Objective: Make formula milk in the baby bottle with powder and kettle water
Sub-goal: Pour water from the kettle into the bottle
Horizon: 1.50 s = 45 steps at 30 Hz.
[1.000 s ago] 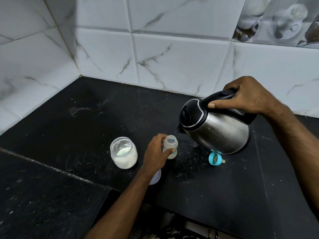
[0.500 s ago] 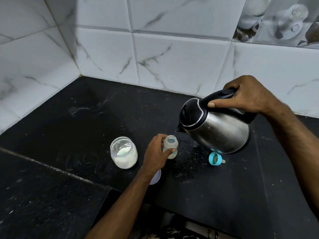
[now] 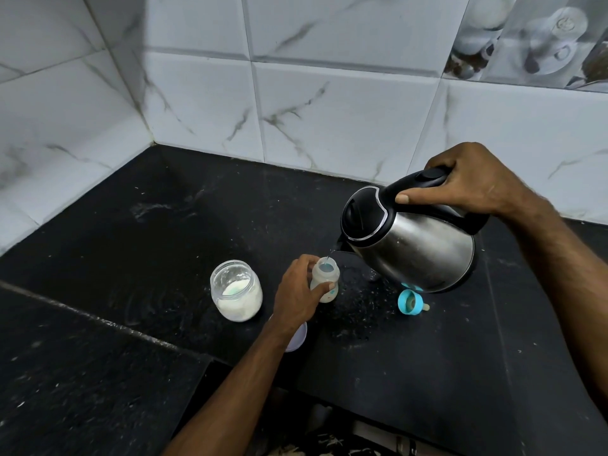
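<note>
My left hand (image 3: 297, 291) grips the baby bottle (image 3: 325, 278) upright on the tabletop (image 3: 164, 232); my right hand (image 3: 473, 179) holds the tilted kettle (image 3: 411, 248), spout just above the bottle's mouth.

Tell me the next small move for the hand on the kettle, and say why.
Probably hold the tilt and pour slowly. The right hand grips the kettle, its spout just above the open baby bottle that the left hand holds upright on the countertop. A thin stream enters the narrow mouth, so more tilt could spill.
</note>
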Motion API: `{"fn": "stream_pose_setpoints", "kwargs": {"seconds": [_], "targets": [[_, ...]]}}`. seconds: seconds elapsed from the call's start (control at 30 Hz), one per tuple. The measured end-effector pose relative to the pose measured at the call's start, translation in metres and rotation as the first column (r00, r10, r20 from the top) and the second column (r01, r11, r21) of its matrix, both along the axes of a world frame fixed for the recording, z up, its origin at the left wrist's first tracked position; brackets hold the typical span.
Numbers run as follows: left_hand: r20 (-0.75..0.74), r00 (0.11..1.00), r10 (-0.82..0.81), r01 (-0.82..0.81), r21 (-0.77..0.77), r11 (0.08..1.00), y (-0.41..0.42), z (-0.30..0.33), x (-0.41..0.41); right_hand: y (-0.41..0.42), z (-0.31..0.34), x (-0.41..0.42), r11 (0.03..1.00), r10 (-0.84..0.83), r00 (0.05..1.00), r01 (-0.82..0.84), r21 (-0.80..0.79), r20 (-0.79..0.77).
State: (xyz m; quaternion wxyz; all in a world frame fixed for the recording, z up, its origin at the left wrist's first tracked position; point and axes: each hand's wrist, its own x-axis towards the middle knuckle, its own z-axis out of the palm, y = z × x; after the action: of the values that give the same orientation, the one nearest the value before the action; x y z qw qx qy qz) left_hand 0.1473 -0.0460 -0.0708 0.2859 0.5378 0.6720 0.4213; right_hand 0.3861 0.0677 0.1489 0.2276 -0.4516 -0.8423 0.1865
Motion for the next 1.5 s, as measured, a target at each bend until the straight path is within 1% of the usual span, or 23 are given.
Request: {"fn": "stream_pose_setpoints", "kwargs": {"seconds": [0.43,1.17,1.5], "targets": [[0.001,1.000,0.005,-0.005,0.018,1.000,-0.0013,-0.0014,-0.0008,0.0001,0.0000,0.0003,1.000,0.001,1.000,-0.001,0.002,0.014],[0.010,1.000,-0.012,0.013,-0.009,1.000,-0.0002,-0.0011,-0.0019,0.0011,0.0022,0.0007,1.000,-0.009,1.000,0.009,-0.009,-0.004],[0.000,1.000,-0.010,0.010,0.003,1.000,-0.0001,-0.0017,-0.0017,0.0008,0.0018,0.0000,1.000,-0.002,1.000,0.002,-0.010,-0.015]]}}
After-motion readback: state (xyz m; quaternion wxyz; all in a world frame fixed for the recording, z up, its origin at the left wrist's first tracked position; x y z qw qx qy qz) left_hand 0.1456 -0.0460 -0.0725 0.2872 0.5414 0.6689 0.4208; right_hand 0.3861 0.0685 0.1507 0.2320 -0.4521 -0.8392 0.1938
